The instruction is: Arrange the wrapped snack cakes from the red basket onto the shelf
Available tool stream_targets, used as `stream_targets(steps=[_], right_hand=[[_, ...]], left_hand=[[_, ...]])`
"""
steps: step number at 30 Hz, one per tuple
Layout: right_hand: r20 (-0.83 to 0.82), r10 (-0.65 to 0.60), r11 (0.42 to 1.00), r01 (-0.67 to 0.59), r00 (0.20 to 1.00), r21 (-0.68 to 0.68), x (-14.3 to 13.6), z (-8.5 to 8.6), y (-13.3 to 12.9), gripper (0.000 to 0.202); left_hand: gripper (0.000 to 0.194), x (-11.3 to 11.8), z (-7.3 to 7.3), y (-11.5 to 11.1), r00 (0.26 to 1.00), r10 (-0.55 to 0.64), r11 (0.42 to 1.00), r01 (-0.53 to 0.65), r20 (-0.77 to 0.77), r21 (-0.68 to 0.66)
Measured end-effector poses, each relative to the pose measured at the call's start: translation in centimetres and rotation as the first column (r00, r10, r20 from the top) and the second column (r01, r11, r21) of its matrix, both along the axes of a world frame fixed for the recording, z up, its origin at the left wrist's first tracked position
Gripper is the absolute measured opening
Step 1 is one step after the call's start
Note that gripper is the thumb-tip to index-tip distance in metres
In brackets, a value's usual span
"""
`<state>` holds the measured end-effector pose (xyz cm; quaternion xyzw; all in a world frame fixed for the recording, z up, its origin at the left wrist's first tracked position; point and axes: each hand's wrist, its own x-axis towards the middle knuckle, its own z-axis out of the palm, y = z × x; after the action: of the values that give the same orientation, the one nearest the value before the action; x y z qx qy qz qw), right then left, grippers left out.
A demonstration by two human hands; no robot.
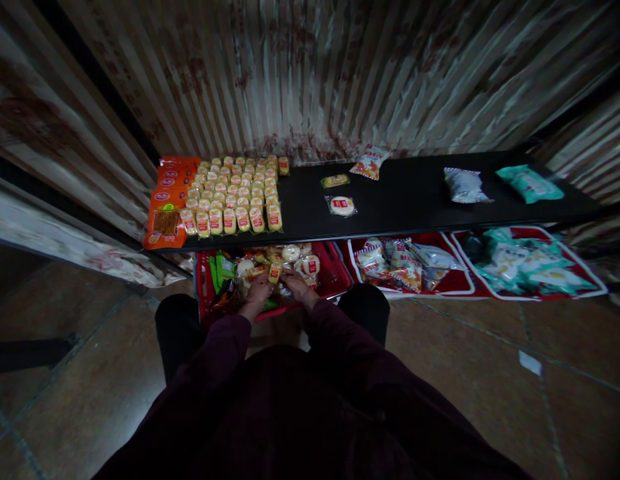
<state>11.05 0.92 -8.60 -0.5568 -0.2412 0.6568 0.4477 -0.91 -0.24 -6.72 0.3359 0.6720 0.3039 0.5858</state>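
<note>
Both hands are in the red basket (340, 270) below the shelf's left part. My left hand (260, 289) is closed at the left side of a small yellow-wrapped cake (275, 272). Fingers of my right hand (296, 283) are bent near its right side; whether they grip anything is too dark to tell. Round white packaged cakes (291, 253) and a green packet (223, 270) lie in the same basket. Above, rows of yellow-wrapped cakes (230, 200) stand on the black shelf (305, 213), beside orange bags (165, 213).
On the shelf lie a flat yellow packet (335, 181), a round white cake (342, 205), a red-white bag (371, 162), a silvery bag (466, 185) and a teal bag (530, 183). Two more baskets hold snack bags (405, 265) and teal bags (530, 263).
</note>
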Motion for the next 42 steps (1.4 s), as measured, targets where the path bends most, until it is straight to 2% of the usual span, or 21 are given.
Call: stream_targets(steps=[9, 16, 21, 24, 29, 33, 37, 42], right_hand=[[0.024, -0.072, 0.997, 0.071, 0.997, 0.005, 0.1, 0.3, -0.7, 0.012], [-0.039, -0.11, 0.993, 0.111, 0.993, 0.032, 0.0, -0.2, -0.9, 0.027], [-0.017, -0.144, 0.988, 0.145, 0.989, 0.052, -0.1, 0.0, -1.0, 0.032], [0.01, -0.124, 0.989, 0.122, 0.992, 0.089, -0.1, 0.6, -1.1, 0.033], [0.082, -0.119, 0.982, 0.105, 0.99, 0.155, 0.0, 1.7, -1.4, 0.032], [0.009, -0.141, 0.977, 0.138, 0.99, 0.162, -0.1, 2.2, -1.9, 0.037], [-0.083, -0.142, 0.979, 0.152, 0.986, 0.139, -0.1, 2.4, -2.5, 0.041], [-0.034, -0.159, 0.96, 0.163, 0.987, 0.226, -0.1, 3.0, -2.9, 0.039]], left_hand=[[0.031, 0.4, 0.1, -0.4, 0.999, 0.019, 0.998, -0.017, -0.046, 0.053], [0.024, 0.4, 0.4, -0.7, 0.999, 0.029, 0.993, -0.024, -0.041, 0.119], [0.026, 0.3, 0.7, -0.8, 0.997, 0.039, 0.984, -0.028, -0.061, 0.176], [0.025, 0.4, 1.1, -1.0, 0.999, 0.04, 0.988, -0.041, 0.008, 0.148], [0.028, 0.5, 2.0, -1.4, 0.972, 0.128, 0.99, -0.137, 0.199, 0.034], [0.028, 0.5, 2.5, -1.6, 0.928, 0.194, 0.98, -0.194, 0.318, -0.034], [0.02, 0.5, 2.6, -1.7, 0.885, 0.206, 0.979, -0.191, 0.417, -0.077], [0.014, 0.7, 2.4, -1.7, 0.847, 0.24, 0.971, -0.208, 0.474, -0.121]])
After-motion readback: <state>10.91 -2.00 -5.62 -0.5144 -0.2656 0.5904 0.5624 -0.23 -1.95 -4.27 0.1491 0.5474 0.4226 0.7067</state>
